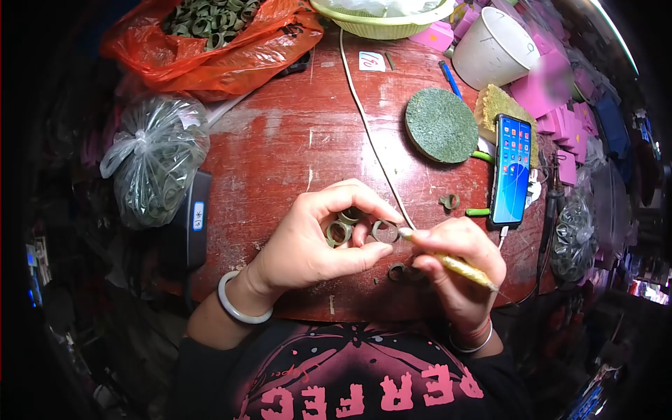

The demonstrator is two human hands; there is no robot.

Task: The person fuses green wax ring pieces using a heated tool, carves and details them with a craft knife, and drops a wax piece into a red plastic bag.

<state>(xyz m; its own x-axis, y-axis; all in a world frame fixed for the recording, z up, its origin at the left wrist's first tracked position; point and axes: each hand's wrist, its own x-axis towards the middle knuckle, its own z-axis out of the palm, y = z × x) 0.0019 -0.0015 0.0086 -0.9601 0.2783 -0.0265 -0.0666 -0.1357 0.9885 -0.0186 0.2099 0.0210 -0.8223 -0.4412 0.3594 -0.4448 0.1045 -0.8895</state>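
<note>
My left hand (325,231) is curled near the front of the red table, pinching a greenish ring (384,232) between thumb and forefinger. Several more rings (339,233) sit in its palm. My right hand (458,262), closed, holds a thin tool with a yellow wrapped handle (465,271), whose front end is at the right side of the pinched ring. Under and between the hands, a dark ring (397,271) lies on the table. Another small green ring (449,202) lies beyond my right hand.
A phone (512,171) leans upright at the right, beside a round green pad (441,125). A white cable (365,119) crosses the red table (280,154). Bagged rings (159,161) and a black box (199,220) stand left; an orange bag (210,66), basket (383,26) and white bucket (494,49) stand behind.
</note>
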